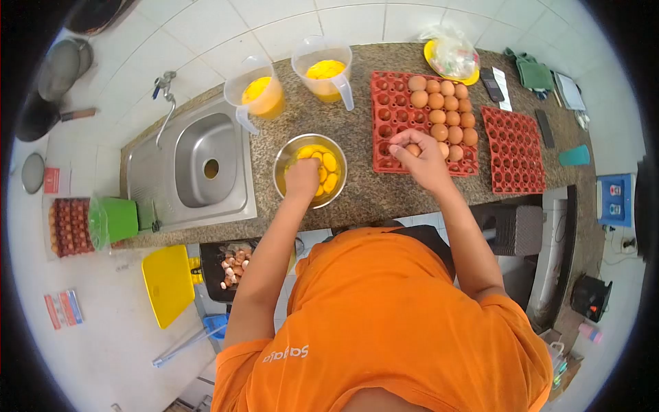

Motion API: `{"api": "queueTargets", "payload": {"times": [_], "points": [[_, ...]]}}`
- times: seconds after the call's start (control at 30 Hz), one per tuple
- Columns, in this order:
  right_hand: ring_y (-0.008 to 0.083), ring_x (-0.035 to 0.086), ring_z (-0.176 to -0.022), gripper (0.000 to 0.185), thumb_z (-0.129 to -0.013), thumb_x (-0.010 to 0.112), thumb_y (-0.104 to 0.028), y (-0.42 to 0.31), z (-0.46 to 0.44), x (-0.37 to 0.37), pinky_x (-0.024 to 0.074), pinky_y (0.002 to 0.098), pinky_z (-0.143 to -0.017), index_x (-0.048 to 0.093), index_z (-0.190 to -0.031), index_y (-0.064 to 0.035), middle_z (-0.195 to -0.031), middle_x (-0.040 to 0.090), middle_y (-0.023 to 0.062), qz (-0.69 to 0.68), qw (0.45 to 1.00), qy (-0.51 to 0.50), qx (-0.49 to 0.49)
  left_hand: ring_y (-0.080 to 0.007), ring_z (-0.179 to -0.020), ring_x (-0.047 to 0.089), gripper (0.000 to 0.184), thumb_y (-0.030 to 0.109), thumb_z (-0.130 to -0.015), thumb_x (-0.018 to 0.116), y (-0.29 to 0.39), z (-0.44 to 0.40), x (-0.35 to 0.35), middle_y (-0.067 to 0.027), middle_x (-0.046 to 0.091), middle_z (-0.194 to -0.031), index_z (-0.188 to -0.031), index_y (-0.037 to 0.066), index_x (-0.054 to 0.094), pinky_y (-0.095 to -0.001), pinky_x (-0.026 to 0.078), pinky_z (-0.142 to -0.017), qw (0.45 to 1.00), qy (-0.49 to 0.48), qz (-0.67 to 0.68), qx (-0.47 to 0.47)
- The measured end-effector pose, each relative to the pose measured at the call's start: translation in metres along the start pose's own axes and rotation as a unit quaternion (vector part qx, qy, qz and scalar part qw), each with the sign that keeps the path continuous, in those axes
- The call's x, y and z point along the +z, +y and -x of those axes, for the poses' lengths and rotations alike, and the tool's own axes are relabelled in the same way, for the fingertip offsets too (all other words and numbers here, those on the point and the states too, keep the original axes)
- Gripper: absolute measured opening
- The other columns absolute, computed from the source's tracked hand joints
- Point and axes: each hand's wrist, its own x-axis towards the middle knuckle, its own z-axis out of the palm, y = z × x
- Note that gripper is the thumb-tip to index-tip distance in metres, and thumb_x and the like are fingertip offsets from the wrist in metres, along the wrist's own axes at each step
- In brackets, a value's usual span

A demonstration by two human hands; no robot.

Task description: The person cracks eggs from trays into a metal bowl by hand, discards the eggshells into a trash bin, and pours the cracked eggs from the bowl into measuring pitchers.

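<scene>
My left hand (302,180) reaches into a steel bowl (276,177), with its fingers curled and their tips hidden. Whatever it may hold does not show. Several egg yolks (329,162) lie in the bowl beside the hand. Over a red egg tray (391,166), my right hand (424,159) has its thumb and fingers curved round a brown egg (413,149), seen only in part. Several brown eggs (437,117) sit in the tray's right columns, while cups on its left side hold none.
Two clear jugs (237,93) (302,65) of yellow egg stand behind the bowl. Left is a steel sink (233,147). A second red tray (513,151), a yellow plate (430,53) with plastic bags and a teal cup (574,156) are at right. Eggshells (235,266) lie in a dark bin below.
</scene>
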Motion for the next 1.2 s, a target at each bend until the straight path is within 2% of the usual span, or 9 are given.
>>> {"api": "queueTargets", "payload": {"times": [0.13,0.33,0.43,0.63,0.73,0.83,0.93,1.03,1.2], "points": [[0.0137,0.067,-0.081,0.017,-0.092,0.077,-0.014,0.003,-0.005,-0.042,0.0532,0.0309,-0.074,0.071,-0.102,-0.001,-0.085,0.072,0.0044,0.121,0.985,0.11,-0.058,-0.0385,-0.092,0.076,0.022,0.013,-0.091,0.064,0.003,-0.001,0.003,-0.019,0.077,-0.096,-0.106,0.017,0.08,-0.0526,0.06,-0.081,1.0,-0.018,-0.014,0.015],[0.0388,0.071,-0.089,0.024,-0.091,0.072,-0.015,0.008,-0.077,-0.074,0.059,0.046,-0.077,0.066,-0.111,-0.0049,-0.102,0.071,0.0153,0.491,0.856,0.132,-0.093,-0.0364,-0.092,0.077,0.015,0.012,-0.089,0.067,0.003,-0.001,-0.009,-0.0176,0.077,-0.097,-0.099,0.014,0.079,-0.0498,0.062,-0.081,0.998,-0.039,-0.03,0.036],[0.0383,0.071,-0.092,0.023,-0.094,0.066,-0.013,0.041,-0.11,-0.078,0.0594,0.0501,-0.076,0.065,-0.116,-0.0088,-0.103,0.068,0.0157,0.547,0.811,0.127,-0.165,-0.0376,-0.095,0.076,0.022,0.017,-0.084,0.074,0.0,0.001,-0.011,-0.0187,0.077,-0.097,-0.104,0.016,0.079,-0.0512,0.06,-0.084,0.998,-0.06,-0.028,0.014],[0.0365,0.071,-0.104,0.02,-0.091,0.065,-0.01,0.006,-0.123,-0.066,0.0578,0.0505,-0.08,0.066,-0.111,-0.0088,-0.108,0.072,0.0172,0.6,0.799,0.01,-0.042,-0.0374,-0.096,0.076,0.016,0.017,-0.092,0.067,-0.008,0.003,-0.008,-0.0192,0.077,-0.099,-0.1,0.015,0.08,-0.0496,0.062,-0.082,0.996,-0.081,-0.039,-0.002],[0.0364,0.067,-0.109,0.047,-0.079,0.076,0.001,0.006,-0.126,-0.065,0.0553,0.0493,-0.084,0.062,-0.122,-0.0149,-0.115,0.069,0.0118,0.592,0.806,-0.005,-0.017,-0.0378,-0.094,0.076,0.016,0.02,-0.093,0.066,-0.001,0.011,-0.026,-0.0185,0.077,-0.099,-0.098,0.015,0.08,-0.0503,0.061,-0.082,0.997,-0.047,-0.046,-0.037],[0.0366,0.068,-0.106,0.049,-0.08,0.077,-0.002,0.03,-0.131,-0.071,0.0537,0.0513,-0.084,0.061,-0.124,-0.016,-0.108,0.07,0.0117,0.611,0.781,0.007,-0.13,-0.0407,-0.088,0.075,0.012,0.019,-0.092,0.069,-0.008,0.027,-0.045,-0.0175,0.077,-0.096,-0.093,0.012,0.079,-0.0526,0.06,-0.08,0.999,0.044,0.021,-0.009],[0.0362,0.069,-0.106,0.05,-0.079,0.08,-0.006,0.031,-0.14,-0.077,0.0533,0.0509,-0.087,0.061,-0.124,-0.0151,-0.106,0.073,0.0127,0.592,0.804,-0.032,-0.054,-0.0303,-0.072,0.073,0.005,0.014,-0.09,0.075,-0.026,0.044,-0.055,-0.017,0.076,-0.09,-0.092,0.01,0.078,-0.0429,0.058,-0.071,0.978,0.152,0.134,0.054],[0.036,0.071,-0.107,0.049,-0.079,0.082,-0.012,0.015,-0.128,-0.081,0.054,0.0495,-0.09,0.063,-0.123,-0.0128,-0.106,0.075,0.0143,0.557,0.825,-0.033,-0.091,-0.0152,-0.071,0.066,0.006,0.013,-0.09,0.079,-0.055,0.06,-0.048,-0.0059,0.073,-0.089,-0.091,0.008,0.075,-0.0317,0.051,-0.063,0.901,0.144,0.408,-0.039],[0.0325,0.073,-0.095,0.042,-0.078,0.086,-0.027,0.019,-0.119,-0.093,0.0552,0.0466,-0.082,0.068,-0.111,-0.0084,-0.099,0.075,0.0149,0.453,0.882,0.095,-0.095,-0.007,-0.074,0.057,0.007,0.01,-0.098,0.073,-0.129,0.183,-0.067,0.0022,0.068,-0.091,-0.103,0.01,0.068,-0.0233,0.043,-0.062,0.587,0.252,0.742,-0.202]]}}
